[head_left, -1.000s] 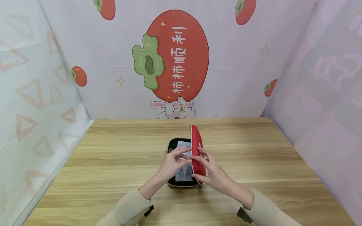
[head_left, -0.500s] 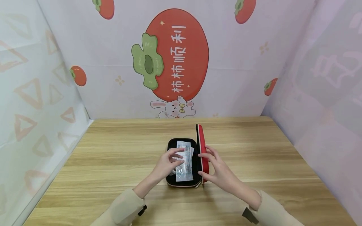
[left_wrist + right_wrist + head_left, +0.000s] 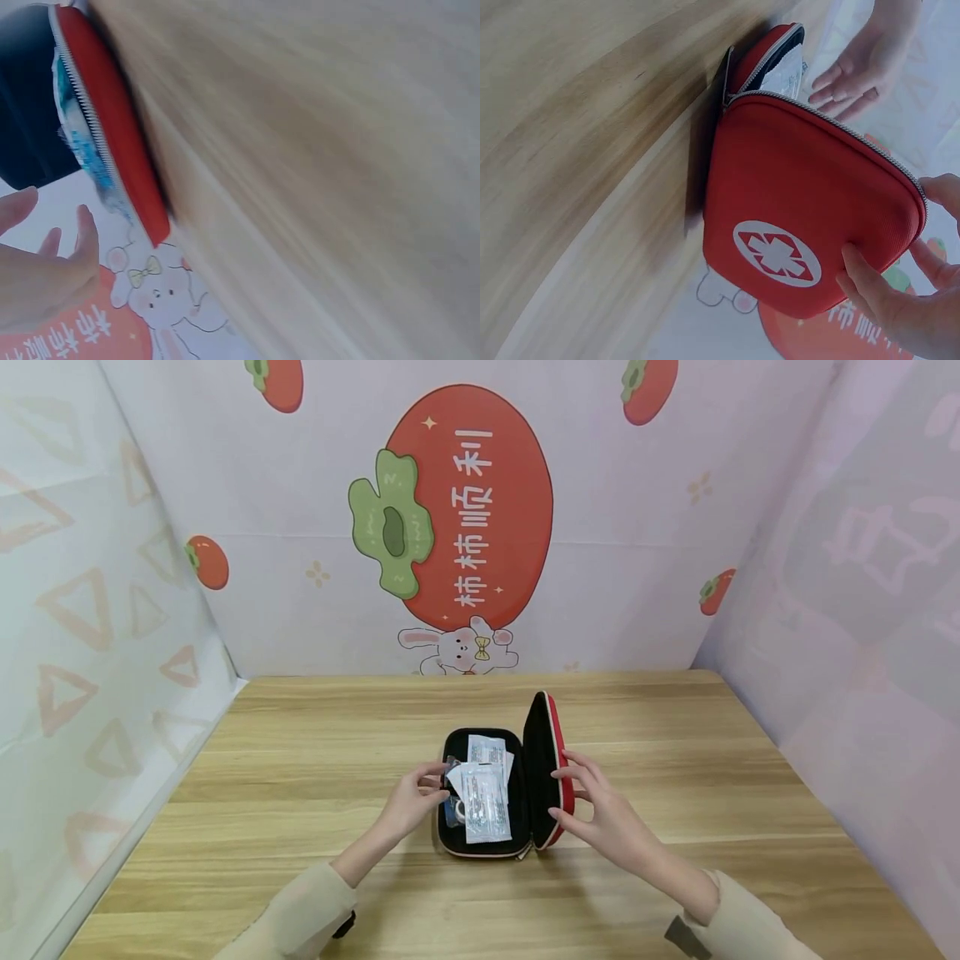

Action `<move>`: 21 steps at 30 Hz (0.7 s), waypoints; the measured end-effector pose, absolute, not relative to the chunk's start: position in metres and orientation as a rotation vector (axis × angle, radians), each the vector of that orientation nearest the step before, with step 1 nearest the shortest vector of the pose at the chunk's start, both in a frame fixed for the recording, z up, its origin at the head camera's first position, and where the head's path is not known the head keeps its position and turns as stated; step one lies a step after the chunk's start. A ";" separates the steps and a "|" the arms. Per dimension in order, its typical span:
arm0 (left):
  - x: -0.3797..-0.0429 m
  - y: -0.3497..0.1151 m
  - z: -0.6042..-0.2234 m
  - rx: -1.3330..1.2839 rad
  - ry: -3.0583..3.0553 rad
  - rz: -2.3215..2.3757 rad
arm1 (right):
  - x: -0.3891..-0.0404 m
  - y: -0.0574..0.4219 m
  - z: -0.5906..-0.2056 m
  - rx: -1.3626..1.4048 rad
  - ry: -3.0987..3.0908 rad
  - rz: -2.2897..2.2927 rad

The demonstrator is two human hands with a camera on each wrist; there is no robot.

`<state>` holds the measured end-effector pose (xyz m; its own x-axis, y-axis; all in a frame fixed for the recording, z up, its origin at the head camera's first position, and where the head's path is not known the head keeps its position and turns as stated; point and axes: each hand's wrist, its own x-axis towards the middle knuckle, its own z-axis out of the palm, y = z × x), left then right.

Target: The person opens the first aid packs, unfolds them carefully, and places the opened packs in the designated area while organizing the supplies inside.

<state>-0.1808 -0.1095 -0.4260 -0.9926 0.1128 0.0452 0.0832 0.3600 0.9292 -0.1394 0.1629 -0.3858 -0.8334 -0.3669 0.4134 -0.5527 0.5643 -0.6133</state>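
A red zippered first-aid case [image 3: 521, 835] stands unzipped on the table, its base flat and its lid [image 3: 802, 187] raised nearly upright on the right. The outer lid bears a white emblem. Inside the black-lined base lie several silvery sachets [image 3: 486, 806], with a small blue-and-white packet [image 3: 453, 810] along the left wall. My right hand [image 3: 611, 827] pinches the lid's free edge, thumb at the zipper rim and fingers against the red shell. Beside the base's left rim hovers my left hand [image 3: 411, 800], its fingers spread and loosely bent, holding nothing.
The wooden table [image 3: 300, 760] extends around the case on every side. A white printed cloth [image 3: 615, 568] with persimmons and a rabbit hangs behind it, and pale cloth walls [image 3: 112, 652] flank both sides. The zipper pull [image 3: 523, 853] hangs at the case's front corner.
My right hand has swung the lid farther right, uncovering the sachets. My left hand has drawn back leftward from above the contents to the base's left rim.
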 end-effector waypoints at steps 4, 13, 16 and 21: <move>-0.181 -0.114 -0.431 0.136 2.583 1.717 | -0.139 0.170 -0.387 0.705 -2.570 1.182; -0.184 -0.119 -0.441 0.027 2.548 1.630 | -0.141 0.186 -0.390 0.585 -2.545 1.387; -0.184 -0.118 -0.443 -0.022 2.436 1.702 | -0.140 0.190 -0.390 0.547 -2.556 1.426; -0.182 -0.117 -0.444 -0.030 2.381 1.731 | -0.140 0.197 -0.392 0.539 -2.534 1.456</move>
<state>-0.1817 -0.1173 -0.4442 -0.9803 0.0991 -0.1707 -0.1319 0.3150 0.9399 -0.1397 0.1970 -0.3922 -0.9203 -0.2241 0.3208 -0.3900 0.4579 -0.7989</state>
